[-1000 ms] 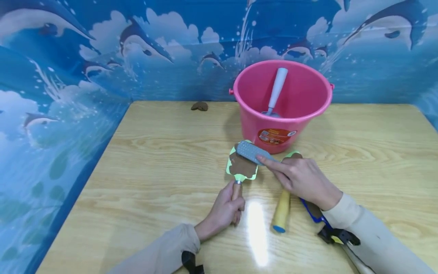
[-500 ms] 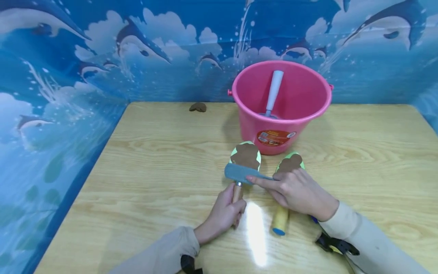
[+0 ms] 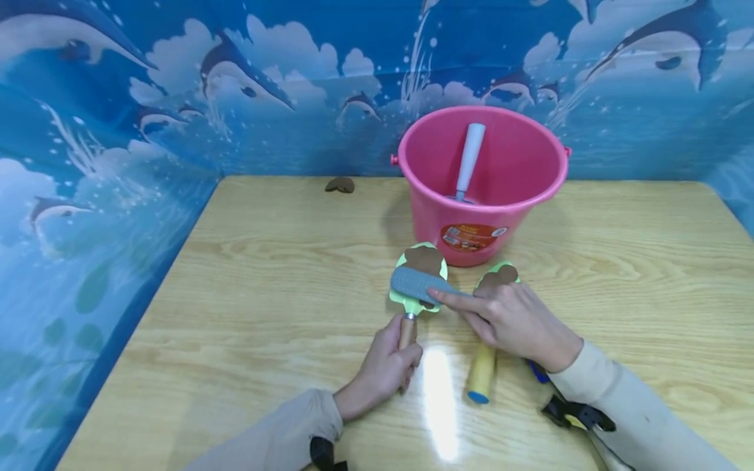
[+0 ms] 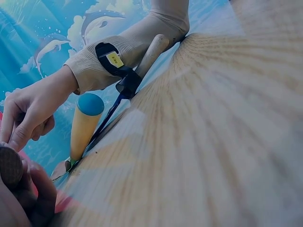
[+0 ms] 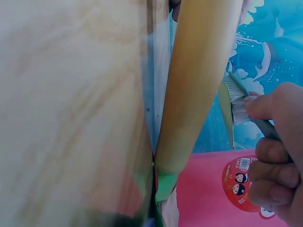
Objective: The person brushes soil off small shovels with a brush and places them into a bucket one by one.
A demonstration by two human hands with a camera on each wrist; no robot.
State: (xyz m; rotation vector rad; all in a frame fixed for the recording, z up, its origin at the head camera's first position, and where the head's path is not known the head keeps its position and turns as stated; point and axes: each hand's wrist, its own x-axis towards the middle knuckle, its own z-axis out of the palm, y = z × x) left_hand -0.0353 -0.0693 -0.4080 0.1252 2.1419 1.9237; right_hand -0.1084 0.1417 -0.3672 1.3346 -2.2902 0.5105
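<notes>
My left hand (image 3: 383,363) grips the wooden handle of a small trowel (image 3: 412,305) with a green blade and brown patches on it. My right hand (image 3: 524,327) holds a grey-blue brush (image 3: 415,282) across that blade, index finger stretched along its back. In the right wrist view the other fingers curl round the brush handle, and pale bristles (image 5: 236,99) meet the blade. Beneath the right hand lies a second green-bladed tool, also brown-patched, with a yellow handle (image 3: 483,369) capped in blue. The left wrist view shows the held handle's dark end (image 4: 10,165) among the left fingers.
Behind the hands stands a pink bucket (image 3: 430,232) with a grey-handled tool (image 3: 470,154) inside. Brown pieces (image 3: 340,185) lie at the table's back edge. A tool with a blue edge (image 3: 538,373) is partly hidden by the right wrist. A dolphin-print cloth (image 3: 283,131) hangs behind.
The brush has swept from the top of the green blade down to its neck, then partway back up. The left hand has stayed nearly still, and the trowel remains in its grip.
</notes>
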